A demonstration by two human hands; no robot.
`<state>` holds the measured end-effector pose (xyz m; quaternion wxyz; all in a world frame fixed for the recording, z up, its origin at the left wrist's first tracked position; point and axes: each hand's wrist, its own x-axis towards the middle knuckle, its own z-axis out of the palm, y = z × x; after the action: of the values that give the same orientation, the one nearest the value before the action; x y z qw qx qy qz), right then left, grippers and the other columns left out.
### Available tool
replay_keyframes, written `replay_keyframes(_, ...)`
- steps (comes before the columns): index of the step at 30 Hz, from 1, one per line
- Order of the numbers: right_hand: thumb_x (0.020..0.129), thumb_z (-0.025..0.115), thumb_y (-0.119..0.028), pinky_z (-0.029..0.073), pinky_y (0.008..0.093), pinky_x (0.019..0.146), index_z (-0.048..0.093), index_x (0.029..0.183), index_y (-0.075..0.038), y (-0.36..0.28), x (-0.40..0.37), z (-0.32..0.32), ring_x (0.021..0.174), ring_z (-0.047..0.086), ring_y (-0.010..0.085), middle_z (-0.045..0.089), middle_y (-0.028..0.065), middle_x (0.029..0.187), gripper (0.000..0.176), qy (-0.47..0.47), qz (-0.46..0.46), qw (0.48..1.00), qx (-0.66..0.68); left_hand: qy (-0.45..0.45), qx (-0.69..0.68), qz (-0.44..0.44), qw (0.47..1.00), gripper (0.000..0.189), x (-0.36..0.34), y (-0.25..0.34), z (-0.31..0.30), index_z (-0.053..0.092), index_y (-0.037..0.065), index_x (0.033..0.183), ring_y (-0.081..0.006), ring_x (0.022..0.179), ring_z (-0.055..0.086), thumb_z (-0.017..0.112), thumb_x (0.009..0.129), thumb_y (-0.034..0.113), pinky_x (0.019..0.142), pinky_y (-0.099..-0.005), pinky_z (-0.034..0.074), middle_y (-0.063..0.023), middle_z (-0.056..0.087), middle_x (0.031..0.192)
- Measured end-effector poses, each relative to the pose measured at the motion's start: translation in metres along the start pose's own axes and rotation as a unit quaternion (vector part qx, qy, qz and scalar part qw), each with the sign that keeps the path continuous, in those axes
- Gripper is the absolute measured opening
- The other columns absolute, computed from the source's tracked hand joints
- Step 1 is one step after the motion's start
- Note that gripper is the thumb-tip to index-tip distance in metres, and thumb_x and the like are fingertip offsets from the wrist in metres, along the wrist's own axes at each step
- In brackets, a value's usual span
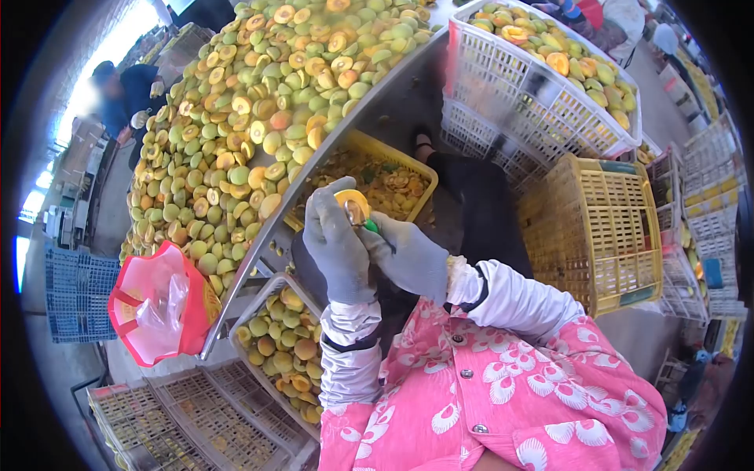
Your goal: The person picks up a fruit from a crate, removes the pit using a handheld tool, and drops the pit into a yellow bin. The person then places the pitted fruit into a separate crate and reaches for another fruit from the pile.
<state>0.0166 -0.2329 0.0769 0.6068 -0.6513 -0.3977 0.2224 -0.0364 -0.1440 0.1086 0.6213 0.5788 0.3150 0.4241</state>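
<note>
My left hand (336, 245), in a grey glove, is closed around a cut peach half (350, 198) with its orange cut face turned to the right. In my right hand (412, 261), also gloved, is a small pitting knife (370, 225) with a green handle. Its metal end meets the cut face of the fruit; the exact blade shape is hard to see. Below both hands sits a yellow crate (430, 188) holding peels and fruit scraps. A great heap of halved peaches (259, 118) covers the metal table (314, 162) at the left.
A white crate (534, 102) full of fruit halves stands at upper right, above a yellow crate (613, 235). Another crate of fruit (279, 345) is at lower left, near a red-and-pink bag (161, 306). A person (129, 94) works beyond the table.
</note>
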Motion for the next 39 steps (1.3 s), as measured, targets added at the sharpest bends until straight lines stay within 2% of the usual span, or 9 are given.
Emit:
replay_keyframes(5,0.103,0.041,-0.05,0.045,0.0292,0.041,0.055,0.095,-0.006,-0.026,-0.004,-0.017,0.045,0.044,0.0087,0.046,-0.0042,0.062,0.047,-0.171,0.287,0.916,0.224,-0.15,0.044,0.025,0.987,0.041,0.011,0.001,-0.015,0.069,-0.001,0.102,-0.0097,0.076,0.057,0.047,0.104,0.034,0.07,-0.0237,0.046,-0.0037,0.066,0.085)
replay_keyframes(12,0.1,0.042,-0.057,0.044,0.0294,0.041,0.054,0.086,-0.006,0.003,0.001,-0.032,0.048,0.045,0.0089,0.044,-0.0026,0.062,0.053,-0.285,0.377,0.735,0.487,-0.11,0.192,0.022,0.975,0.031,0.01,-0.007,-0.007,0.068,-0.001,0.099,-0.013,0.067,0.055,0.052,0.1,0.025,0.062,-0.0264,0.044,-0.003,0.064,0.078)
replay_keyframes(15,0.1,0.042,-0.057,0.041,0.028,0.041,0.053,0.085,-0.008,-0.017,0.003,-0.025,0.047,0.042,0.0073,0.043,-0.0039,0.061,0.053,-0.192,0.312,0.902,0.228,-0.176,0.163,0.04,0.97,0.038,0.02,-0.019,-0.01,0.071,0.0,0.098,-0.0065,0.063,0.048,0.053,0.101,0.033,0.059,-0.0229,0.04,0.0007,0.06,0.074)
replay_keyframes(17,0.1,0.041,-0.056,0.04,0.0274,0.042,0.052,0.085,-0.008,-0.005,0.003,-0.025,0.047,0.041,0.0062,0.042,-0.0043,0.061,0.051,-0.196,0.302,0.905,0.227,-0.11,-0.007,-0.175,0.978,0.036,0.019,-0.027,-0.007,0.07,0.0,0.1,-0.0069,0.063,0.049,0.053,0.1,0.031,0.059,-0.0229,0.041,-0.0003,0.062,0.075)
replay_keyframes(24,0.101,0.041,-0.053,0.038,0.027,0.041,0.05,0.083,-0.01,0.009,0.005,-0.035,0.044,0.037,0.0069,0.041,-0.0045,0.06,0.048,-0.25,0.444,0.707,0.49,-0.102,0.158,-0.011,0.982,0.043,0.014,-0.046,-0.003,0.07,0.0,0.098,-0.0073,0.065,0.051,0.05,0.102,0.038,0.061,-0.0228,0.042,-0.0001,0.062,0.077)
replay_keyframes(27,0.102,0.041,-0.052,0.034,0.0257,0.041,0.049,0.081,-0.011,0.001,0.001,-0.029,0.044,0.035,0.0061,0.039,-0.0052,0.06,0.047,-0.204,0.352,0.894,0.189,-0.12,0.06,-0.184,0.974,0.045,0.019,-0.045,-0.008,0.07,0.0,0.1,-0.008,0.07,0.054,0.049,0.102,0.04,0.065,-0.0227,0.044,-0.0013,0.065,0.081)
replay_keyframes(31,0.101,0.042,-0.055,0.029,0.0207,0.039,0.05,0.082,-0.015,0.024,0.003,-0.033,0.044,0.032,0.0044,0.037,-0.007,0.059,0.045,-0.267,0.406,0.777,0.4,-0.106,0.123,-0.113,0.98,0.047,0.016,-0.049,-0.007,0.07,0.0,0.1,-0.0084,0.071,0.055,0.047,0.103,0.04,0.067,-0.0227,0.045,-0.0021,0.065,0.081)
replay_keyframes(34,0.097,0.044,-0.063,0.024,0.0173,0.039,0.049,0.085,-0.018,0.046,0.012,-0.031,0.044,0.026,-0.0003,0.032,-0.0121,0.059,0.047,-0.399,0.392,0.52,0.646,-0.199,0.11,0.06,0.972,0.047,0.029,-0.054,-0.006,0.069,-0.001,0.102,-0.0099,0.073,0.056,0.047,0.103,0.041,0.069,-0.0243,0.045,-0.0042,0.067,0.087)
replay_keyframes(39,0.098,0.045,-0.06,0.022,0.0161,0.036,0.049,0.086,-0.018,0.048,0.024,-0.033,0.043,0.025,-0.0008,0.033,-0.0118,0.058,0.044,-0.376,0.422,0.583,0.583,-0.219,-0.059,-0.141,0.964,0.053,0.037,-0.073,-0.016,0.069,-0.002,0.102,-0.0109,0.075,0.058,0.046,0.103,0.046,0.07,-0.0251,0.046,-0.0059,0.068,0.089)
